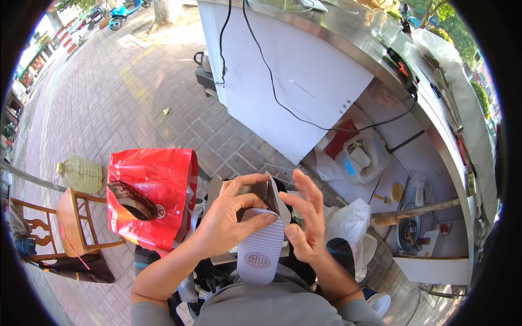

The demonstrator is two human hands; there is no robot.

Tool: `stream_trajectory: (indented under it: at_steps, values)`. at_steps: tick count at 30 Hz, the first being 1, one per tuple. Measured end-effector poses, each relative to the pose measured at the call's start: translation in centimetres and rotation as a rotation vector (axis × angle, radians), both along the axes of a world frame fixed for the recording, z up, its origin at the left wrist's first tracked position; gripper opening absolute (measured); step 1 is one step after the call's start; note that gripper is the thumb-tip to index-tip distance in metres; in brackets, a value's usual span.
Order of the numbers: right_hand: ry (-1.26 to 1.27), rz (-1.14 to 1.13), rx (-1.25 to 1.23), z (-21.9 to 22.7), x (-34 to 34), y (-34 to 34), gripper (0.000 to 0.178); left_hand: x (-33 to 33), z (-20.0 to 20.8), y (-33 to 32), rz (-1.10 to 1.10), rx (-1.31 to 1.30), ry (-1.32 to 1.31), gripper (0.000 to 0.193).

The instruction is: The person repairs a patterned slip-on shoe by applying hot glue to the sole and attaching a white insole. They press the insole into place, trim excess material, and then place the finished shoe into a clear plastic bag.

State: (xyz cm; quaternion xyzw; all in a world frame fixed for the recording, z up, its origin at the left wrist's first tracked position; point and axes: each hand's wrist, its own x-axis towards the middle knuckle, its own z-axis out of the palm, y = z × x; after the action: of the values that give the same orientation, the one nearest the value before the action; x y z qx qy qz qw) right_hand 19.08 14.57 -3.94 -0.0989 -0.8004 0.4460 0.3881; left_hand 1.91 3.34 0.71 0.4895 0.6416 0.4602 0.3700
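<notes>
A pale, finely striped insole (261, 255) with a round grey emblem hangs over my lap. My left hand (225, 220) pinches it near its upper end, thumb on top and fingers curled behind. Just above that grip, a thin grey sheet-like piece (280, 204) stands up with a dark inner side. What it belongs to is partly hidden by my fingers. My right hand (307, 223) is beside this piece, fingers apart and bent, with nothing visible in it. Grey-brown board (215, 188) shows behind my left hand.
A red plastic bag (157, 171) with a dark curved band (132, 202) on it lies to my left, near a wooden chair (76, 223) and a yellowish jug (81, 174). At right stand a white-panelled counter (288, 70), a clear tub (361, 160) and a white plastic bag (348, 228).
</notes>
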Motion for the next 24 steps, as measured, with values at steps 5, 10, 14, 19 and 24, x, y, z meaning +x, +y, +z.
stream_trajectory:
  at_steps: [5,10,14,19,24]
  values:
    - [-0.136,0.011,0.215,2.1,-0.3,1.0,0.036,0.2,0.1,-0.1,-0.009,-0.01,-0.005,0.02]
    - [-0.093,0.003,0.232,2.3,-0.6,0.4,0.033,0.1,-0.4,-0.3,-0.042,-0.002,-0.053,0.024]
    - [-0.13,-0.068,0.337,2.5,-0.4,0.3,0.03,0.2,-0.6,-0.3,-0.049,-0.006,-0.1,0.028]
    - [-0.154,-0.093,0.493,3.2,0.0,0.6,0.033,0.6,-0.3,-0.4,-0.062,-0.028,-0.078,0.028]
    - [-0.106,-0.029,0.462,3.4,-0.1,1.1,0.038,0.8,-0.2,-0.2,-0.052,-0.044,-0.083,0.027]
